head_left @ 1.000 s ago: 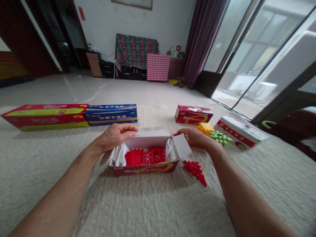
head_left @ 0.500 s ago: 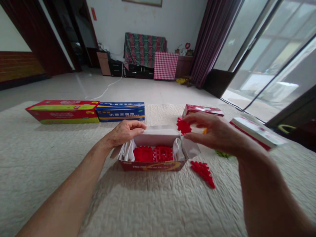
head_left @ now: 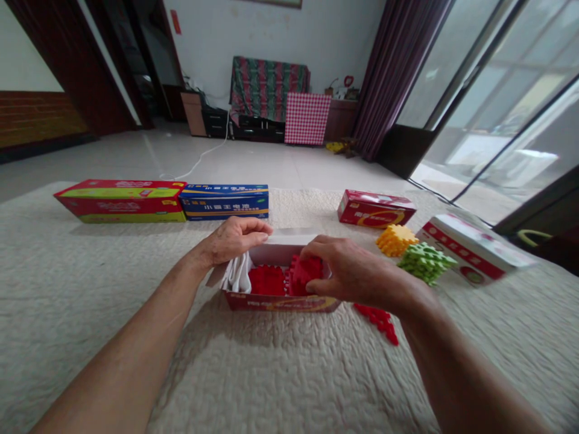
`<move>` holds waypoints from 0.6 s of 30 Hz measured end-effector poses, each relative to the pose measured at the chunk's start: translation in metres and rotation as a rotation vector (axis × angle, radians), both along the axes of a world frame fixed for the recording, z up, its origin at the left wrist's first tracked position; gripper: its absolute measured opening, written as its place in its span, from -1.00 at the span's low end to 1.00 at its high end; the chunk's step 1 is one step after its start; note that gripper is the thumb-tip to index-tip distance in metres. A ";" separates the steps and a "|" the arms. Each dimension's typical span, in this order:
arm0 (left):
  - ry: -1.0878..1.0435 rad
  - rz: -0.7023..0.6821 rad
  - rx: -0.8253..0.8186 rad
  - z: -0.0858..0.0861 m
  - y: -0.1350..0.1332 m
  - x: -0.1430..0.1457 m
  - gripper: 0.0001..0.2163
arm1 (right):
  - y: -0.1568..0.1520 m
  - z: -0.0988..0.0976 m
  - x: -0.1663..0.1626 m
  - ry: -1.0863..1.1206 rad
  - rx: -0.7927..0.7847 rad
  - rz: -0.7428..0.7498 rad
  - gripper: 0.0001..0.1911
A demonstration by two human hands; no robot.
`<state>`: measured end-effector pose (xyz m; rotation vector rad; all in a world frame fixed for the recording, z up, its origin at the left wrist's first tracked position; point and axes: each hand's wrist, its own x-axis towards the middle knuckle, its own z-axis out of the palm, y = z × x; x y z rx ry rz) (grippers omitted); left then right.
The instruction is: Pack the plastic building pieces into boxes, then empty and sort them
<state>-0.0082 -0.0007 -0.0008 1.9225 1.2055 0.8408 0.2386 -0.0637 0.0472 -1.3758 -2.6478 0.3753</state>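
Observation:
An open red box (head_left: 275, 303) lies in front of me on a cream quilted cover, with red toothed plastic pieces (head_left: 266, 280) and white wrapping (head_left: 237, 274) inside. My left hand (head_left: 235, 238) is closed on the box's back left flap. My right hand (head_left: 348, 274) reaches into the right half of the box, fingers pinched on a red toothed piece (head_left: 306, 270). More red pieces (head_left: 382, 319) lie on the cover just right of the box, partly hidden by my right wrist.
A yellow piece (head_left: 395, 239) and a green piece (head_left: 425, 262) sit to the right, beside a white-and-red box (head_left: 474, 247). A shut red box (head_left: 375, 209) lies behind them. A long red box (head_left: 122, 200) and a blue box (head_left: 225, 202) lie at the back left.
My right hand lifted a red piece from the right of the box, carried it over, and has now lowered it into the box. My left hand stayed on the flap.

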 end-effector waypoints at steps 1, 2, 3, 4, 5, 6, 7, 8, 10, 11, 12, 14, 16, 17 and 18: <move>0.000 0.000 0.001 0.000 0.000 0.000 -0.68 | 0.000 0.000 0.000 0.001 -0.001 0.000 -0.75; 0.001 0.000 0.003 0.001 0.000 0.000 -0.68 | 0.000 0.000 0.000 0.001 0.001 -0.001 -0.76; 0.004 -0.002 0.005 0.001 -0.001 0.000 -0.68 | 0.000 0.000 0.000 0.001 0.004 -0.004 -0.76; 0.006 -0.004 0.007 0.001 -0.001 0.000 -0.69 | -0.001 0.001 -0.001 0.001 0.009 -0.006 -0.77; 0.009 -0.006 0.010 0.001 0.000 0.000 -0.69 | -0.001 0.001 -0.001 0.002 0.018 -0.005 -0.78; 0.011 -0.007 0.011 0.001 0.000 0.000 -0.69 | -0.002 0.001 -0.002 0.006 0.028 -0.003 -0.79; 0.012 -0.008 0.011 0.001 0.000 0.000 -0.69 | -0.002 0.002 -0.001 0.013 0.038 -0.001 -0.81; 0.012 -0.009 0.009 0.000 0.000 0.000 -0.69 | -0.003 0.003 -0.001 0.024 0.050 0.000 -0.82; 0.010 -0.010 0.005 0.000 0.001 -0.001 -0.69 | -0.002 0.007 0.004 0.053 0.091 -0.009 -0.83; 0.009 -0.010 0.003 0.000 0.001 -0.001 -0.69 | -0.001 0.009 0.009 0.070 0.124 -0.020 -0.83; 0.009 -0.008 0.001 0.000 0.001 0.000 -0.69 | 0.001 0.012 0.015 0.088 0.167 -0.036 -0.82; 0.009 0.002 -0.004 0.001 0.000 0.000 -0.70 | 0.008 0.014 0.032 0.114 0.264 -0.086 -0.80; 0.009 0.018 -0.015 0.002 -0.001 0.001 -0.71 | 0.019 0.011 0.054 0.106 0.327 -0.159 -0.77; 0.009 0.024 -0.020 0.003 -0.001 0.002 -0.72 | 0.025 0.006 0.065 0.087 0.335 -0.196 -0.74; 0.008 0.030 -0.023 0.003 -0.002 0.002 -0.72 | 0.032 0.001 0.075 0.049 0.320 -0.238 -0.69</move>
